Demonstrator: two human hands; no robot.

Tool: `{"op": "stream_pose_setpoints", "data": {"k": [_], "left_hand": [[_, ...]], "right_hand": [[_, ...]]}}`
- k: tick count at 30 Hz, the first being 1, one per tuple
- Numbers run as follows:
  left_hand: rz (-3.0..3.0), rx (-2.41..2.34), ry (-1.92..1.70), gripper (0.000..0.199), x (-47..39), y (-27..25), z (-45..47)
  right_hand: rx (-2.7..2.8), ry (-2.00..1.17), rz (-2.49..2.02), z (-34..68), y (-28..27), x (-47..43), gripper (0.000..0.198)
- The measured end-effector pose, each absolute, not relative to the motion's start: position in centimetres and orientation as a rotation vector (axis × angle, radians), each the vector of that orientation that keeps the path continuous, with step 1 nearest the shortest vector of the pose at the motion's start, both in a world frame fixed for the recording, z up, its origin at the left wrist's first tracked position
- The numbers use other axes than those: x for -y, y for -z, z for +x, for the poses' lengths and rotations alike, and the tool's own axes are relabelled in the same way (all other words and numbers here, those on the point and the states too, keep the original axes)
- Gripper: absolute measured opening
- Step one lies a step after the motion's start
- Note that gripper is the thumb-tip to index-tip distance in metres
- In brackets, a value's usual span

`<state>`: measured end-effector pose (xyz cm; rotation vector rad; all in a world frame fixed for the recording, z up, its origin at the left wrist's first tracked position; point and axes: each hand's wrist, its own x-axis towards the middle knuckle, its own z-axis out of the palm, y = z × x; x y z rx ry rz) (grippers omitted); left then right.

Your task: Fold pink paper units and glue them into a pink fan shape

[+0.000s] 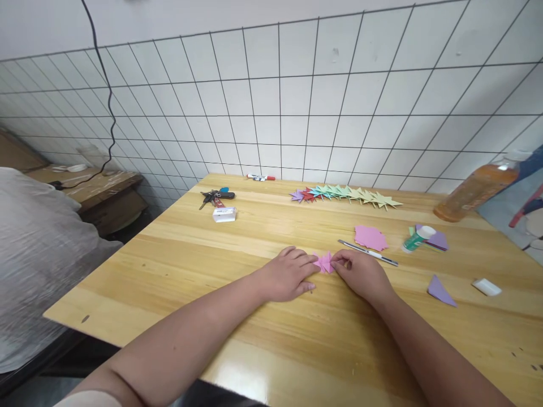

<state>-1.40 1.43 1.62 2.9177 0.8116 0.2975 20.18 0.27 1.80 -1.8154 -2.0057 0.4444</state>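
A small piece of folded pink paper (324, 263) lies on the wooden table (169, 271) between my hands. My left hand (291, 274) rests flat with its fingers stretched out, the fingertips touching the paper's left edge. At the right edge, the thumb and forefinger of my right hand (360, 274) are pinched together on the same paper. Just beyond my right hand lies a slim pen-like tool (368, 252), and behind it a scalloped pink paper piece (370, 238).
Along the back runs a chain of coloured folded-paper stars (345, 194). A glue stick (418, 238), purple paper (441, 291), a white eraser (486, 286) and a tilted bottle (477, 189) are at right. Keys (216, 196), a white box (224, 214) and a marker (260, 177) lie left.
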Motion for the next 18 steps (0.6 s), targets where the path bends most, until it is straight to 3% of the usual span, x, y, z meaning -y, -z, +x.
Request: {"op": "stream_pose_setpoints", "data": {"k": [18], "left_hand": [[2.91, -0.823, -0.331, 0.046, -0.89, -1.44, -1.12]], "right_hand": [[2.024, -0.283, -1.885, 19.14, -2.3, 0.29, 0.018]]}}
